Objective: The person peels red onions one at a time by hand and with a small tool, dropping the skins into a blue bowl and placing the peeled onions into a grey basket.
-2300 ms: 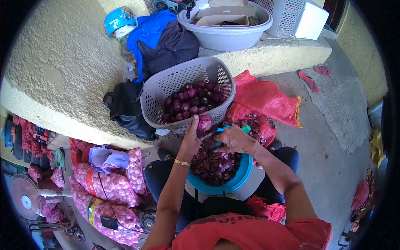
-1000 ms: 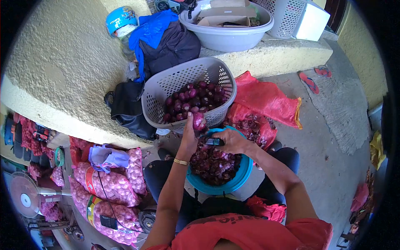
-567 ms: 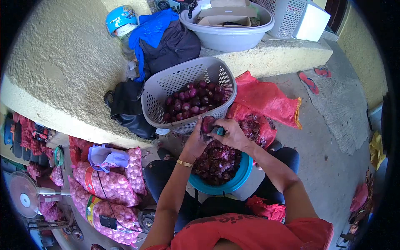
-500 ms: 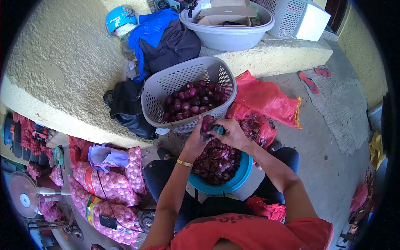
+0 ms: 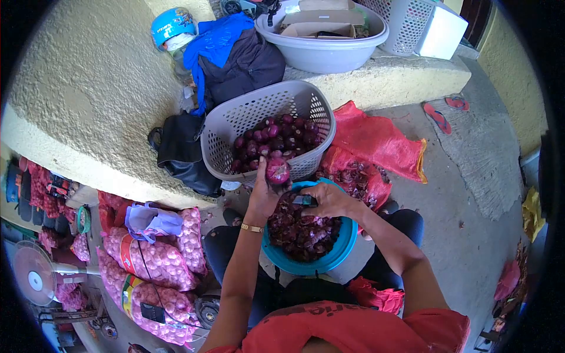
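My left hand (image 5: 262,196) holds a red onion (image 5: 277,171) up at the front rim of the grey plastic basket (image 5: 235,120), which is part full of peeled red onions (image 5: 275,139). My right hand (image 5: 327,200) grips a small knife with a teal handle (image 5: 302,200) just right of the onion, apart from it. Both hands hover over a blue bowl (image 5: 341,244) on my lap, heaped with dark onion skins (image 5: 300,230).
A red mesh sack (image 5: 376,141) with onion scraps lies to the right on the concrete floor. Net bags of pale onions (image 5: 156,265) lie at the left. A grey tub (image 5: 321,50), blue cloth, dark bag and helmet (image 5: 168,25) sit on the ledge. Sandals (image 5: 436,115) lie at far right.
Half a second ago my hands were together, the knife against the onion. Now they are apart: my left hand has lifted the onion toward the basket rim and my right hand has dropped slightly.
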{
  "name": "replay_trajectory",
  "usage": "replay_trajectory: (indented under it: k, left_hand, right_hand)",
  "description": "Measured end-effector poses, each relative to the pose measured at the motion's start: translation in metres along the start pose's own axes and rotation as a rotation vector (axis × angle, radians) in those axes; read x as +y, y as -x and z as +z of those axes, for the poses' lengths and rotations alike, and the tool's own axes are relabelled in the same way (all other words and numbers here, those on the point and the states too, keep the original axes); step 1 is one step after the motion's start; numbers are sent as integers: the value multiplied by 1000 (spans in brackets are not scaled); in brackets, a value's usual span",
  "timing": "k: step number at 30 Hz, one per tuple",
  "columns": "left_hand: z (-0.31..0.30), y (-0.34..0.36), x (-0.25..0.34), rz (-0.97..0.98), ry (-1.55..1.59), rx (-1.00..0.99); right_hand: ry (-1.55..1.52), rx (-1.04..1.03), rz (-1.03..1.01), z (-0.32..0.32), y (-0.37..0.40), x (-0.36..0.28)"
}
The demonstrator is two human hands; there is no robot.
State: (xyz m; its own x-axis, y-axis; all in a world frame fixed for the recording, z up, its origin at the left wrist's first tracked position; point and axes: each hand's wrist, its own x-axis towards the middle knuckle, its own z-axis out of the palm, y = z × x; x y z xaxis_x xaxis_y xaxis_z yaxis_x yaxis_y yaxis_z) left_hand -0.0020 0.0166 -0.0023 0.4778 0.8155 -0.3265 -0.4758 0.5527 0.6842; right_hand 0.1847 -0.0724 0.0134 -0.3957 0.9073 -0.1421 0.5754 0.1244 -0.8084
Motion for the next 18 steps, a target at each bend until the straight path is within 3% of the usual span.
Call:
replay_trajectory:
  k: [4, 6, 9, 10, 11, 13, 16, 18]
  left_hand:
    - [-7, -1, -3, -31, 17, -85]
    - [-4, 1, -1, -46, 21, -74]
    - [11, 6, 2, -16, 93, -82]
    - [8, 3, 0, -3, 125, -73]
    - [5, 0, -3, 9, 157, -64]
    - [9, 3, -3, 2, 169, -67]
    - [11, 3, -7, -33, 166, -75]
    - [6, 1, -10, -61, 150, -80]
  right_hand:
    - [110, 82, -86, 1, 1, 3]
    - [150, 94, 77, 3, 0, 21]
    - [-41, 64, 100, -17, 8, 17]
    - [135, 238, -37, -9, 3, 30]
    - [135, 239, -37, -8, 4, 44]
    - [-318, 190, 8, -27, 5, 15]
    - [-506, 370, -86, -25, 0, 13]
    - [-387, 448, -169, -23, -5, 17]
